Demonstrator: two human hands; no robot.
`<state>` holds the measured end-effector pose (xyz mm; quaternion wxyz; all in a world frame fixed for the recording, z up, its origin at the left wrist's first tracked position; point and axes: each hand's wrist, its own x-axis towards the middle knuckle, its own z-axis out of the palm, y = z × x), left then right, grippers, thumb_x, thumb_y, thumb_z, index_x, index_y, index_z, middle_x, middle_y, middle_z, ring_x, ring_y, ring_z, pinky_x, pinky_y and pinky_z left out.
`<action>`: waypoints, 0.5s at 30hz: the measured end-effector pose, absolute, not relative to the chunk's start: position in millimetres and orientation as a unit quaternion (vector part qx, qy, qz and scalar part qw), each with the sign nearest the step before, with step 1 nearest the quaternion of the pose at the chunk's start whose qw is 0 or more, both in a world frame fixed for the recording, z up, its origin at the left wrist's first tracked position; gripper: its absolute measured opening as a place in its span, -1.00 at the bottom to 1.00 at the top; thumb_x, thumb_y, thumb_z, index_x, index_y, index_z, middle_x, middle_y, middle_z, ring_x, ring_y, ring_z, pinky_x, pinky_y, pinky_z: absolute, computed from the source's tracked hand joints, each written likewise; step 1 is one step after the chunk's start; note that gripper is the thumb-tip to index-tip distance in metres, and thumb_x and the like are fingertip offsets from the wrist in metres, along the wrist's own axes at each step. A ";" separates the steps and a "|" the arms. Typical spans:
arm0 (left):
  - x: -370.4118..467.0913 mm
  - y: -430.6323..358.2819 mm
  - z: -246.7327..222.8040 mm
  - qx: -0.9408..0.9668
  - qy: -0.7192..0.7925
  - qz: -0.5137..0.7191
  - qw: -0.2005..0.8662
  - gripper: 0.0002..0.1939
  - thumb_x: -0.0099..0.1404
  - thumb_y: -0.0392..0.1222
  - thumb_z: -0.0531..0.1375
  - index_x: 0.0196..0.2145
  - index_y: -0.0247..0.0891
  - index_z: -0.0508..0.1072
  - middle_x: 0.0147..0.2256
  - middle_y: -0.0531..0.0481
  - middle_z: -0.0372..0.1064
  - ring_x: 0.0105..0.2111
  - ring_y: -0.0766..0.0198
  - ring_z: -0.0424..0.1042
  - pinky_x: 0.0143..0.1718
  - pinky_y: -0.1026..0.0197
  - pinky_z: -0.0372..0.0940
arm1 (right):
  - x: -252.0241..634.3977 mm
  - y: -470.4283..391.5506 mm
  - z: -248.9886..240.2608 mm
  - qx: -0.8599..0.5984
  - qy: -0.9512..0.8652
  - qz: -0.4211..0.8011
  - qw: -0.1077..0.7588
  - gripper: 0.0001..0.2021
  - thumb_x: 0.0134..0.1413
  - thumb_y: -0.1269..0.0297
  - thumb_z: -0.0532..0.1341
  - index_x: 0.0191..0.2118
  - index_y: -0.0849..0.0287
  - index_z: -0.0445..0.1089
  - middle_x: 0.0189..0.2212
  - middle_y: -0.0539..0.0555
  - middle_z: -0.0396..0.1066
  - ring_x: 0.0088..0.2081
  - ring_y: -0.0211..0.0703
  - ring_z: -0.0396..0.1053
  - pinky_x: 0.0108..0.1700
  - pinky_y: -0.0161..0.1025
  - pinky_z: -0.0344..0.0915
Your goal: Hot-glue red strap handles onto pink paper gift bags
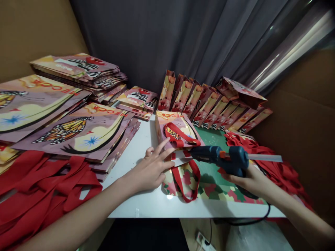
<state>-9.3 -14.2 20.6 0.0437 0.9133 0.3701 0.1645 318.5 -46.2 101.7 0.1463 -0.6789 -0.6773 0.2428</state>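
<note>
A small printed paper bag (183, 120) lies flat at the middle of the table, a red ribbon loop (180, 129) on its face. Another red ribbon loop (198, 174) hangs from its near edge over a patterned sheet. My left hand (150, 167) rests at the bag's near left corner, fingers spread, fingertips at the ribbon and a white flap (180, 158). In my right hand (246, 179) is a blue glue gun (225, 157), its nozzle pointing left at the bag's near edge. A pale glue stick (264, 158) sticks out of its back.
Stacked flat bags (86, 132) cover the left side, with loose red ribbons (47, 191) in front. Upright bags (193, 99) stand in a row at the back. More red ribbons (277, 170) lie right. A black cable (251, 222) hangs below the table edge (146, 209).
</note>
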 end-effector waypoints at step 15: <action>-9.6 -15.4 18.5 0.913 0.381 0.143 0.032 -0.51 0.16 -0.40 0.06 -0.02 -0.04 0.48 0.28 -0.11 0.09 0.35 -0.25 -0.16 0.01 -0.23 0.18 | 297.1 -9.5 109.0 -0.647 -0.719 0.255 0.001 -0.71 -0.11 0.03 0.26 -0.38 0.16 0.32 -0.50 -0.01 0.27 -0.47 -0.19 0.20 -0.49 -0.31 0.17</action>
